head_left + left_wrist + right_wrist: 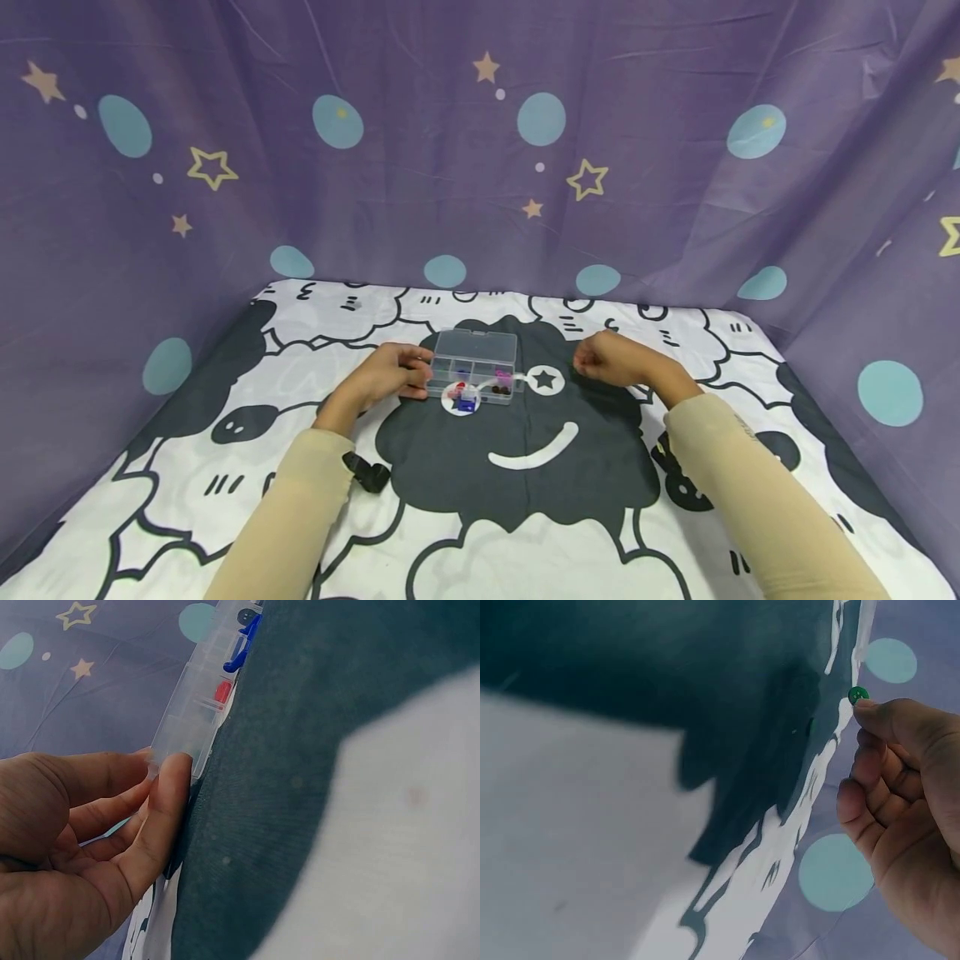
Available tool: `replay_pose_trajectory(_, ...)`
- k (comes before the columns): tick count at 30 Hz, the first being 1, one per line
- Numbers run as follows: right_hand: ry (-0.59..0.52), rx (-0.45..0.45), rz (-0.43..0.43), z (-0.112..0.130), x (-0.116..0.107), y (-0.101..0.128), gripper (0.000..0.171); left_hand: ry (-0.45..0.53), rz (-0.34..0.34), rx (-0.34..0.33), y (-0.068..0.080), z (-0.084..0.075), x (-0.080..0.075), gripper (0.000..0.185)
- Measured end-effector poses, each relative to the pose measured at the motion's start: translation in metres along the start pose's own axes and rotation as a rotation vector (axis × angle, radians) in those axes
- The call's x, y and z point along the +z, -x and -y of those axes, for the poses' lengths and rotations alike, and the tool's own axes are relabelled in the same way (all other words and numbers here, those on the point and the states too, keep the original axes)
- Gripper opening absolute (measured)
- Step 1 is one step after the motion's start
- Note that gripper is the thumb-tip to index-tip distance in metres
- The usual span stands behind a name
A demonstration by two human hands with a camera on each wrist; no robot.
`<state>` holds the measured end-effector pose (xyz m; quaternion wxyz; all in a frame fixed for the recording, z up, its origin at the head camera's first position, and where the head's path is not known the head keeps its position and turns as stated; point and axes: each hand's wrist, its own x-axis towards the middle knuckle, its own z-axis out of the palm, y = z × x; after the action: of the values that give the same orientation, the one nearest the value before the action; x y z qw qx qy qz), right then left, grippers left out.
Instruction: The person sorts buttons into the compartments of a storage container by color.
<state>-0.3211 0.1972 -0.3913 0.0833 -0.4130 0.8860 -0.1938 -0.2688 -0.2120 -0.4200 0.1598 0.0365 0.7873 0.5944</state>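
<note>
A clear plastic compartment box point(472, 367) lies on the dark patch of the cloth, its hinged lid point(483, 343) raised at the back. My left hand point(386, 372) holds the box's left end; in the left wrist view, thumb and fingers pinch the corner of the clear box point(184, 727). Inside are small red point(223, 691) and blue point(244, 649) pieces, plus pink point(502, 377) and dark brown point(499, 390) ones. To the right of the box and apart from it is my right hand point(611, 358). It pinches a small green button point(858, 695) between thumb and fingertip, its other fingers curled.
The cloth point(525, 492) is printed with black and white cartoon sheep. Purple curtains point(450, 167) with stars and blue dots hang behind and at both sides. By the left sleeve lies a black shape point(367, 473) that I cannot identify.
</note>
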Motion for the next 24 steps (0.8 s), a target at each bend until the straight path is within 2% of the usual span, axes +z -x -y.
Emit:
replay_pose_trajectory(9, 0.019, -0.049, -0.033, 0.018, -0.008, -0.018, 0.008, -0.001, -0.003, -0.013, 0.000, -0.002, 0.000, 0.046)
replay_pose_trajectory(24, 0.007, -0.047, -0.020, 0.043, -0.007, -0.053, 0.011, -0.020, -0.009, -0.010, 0.000, 0.000, 0.000, 0.045)
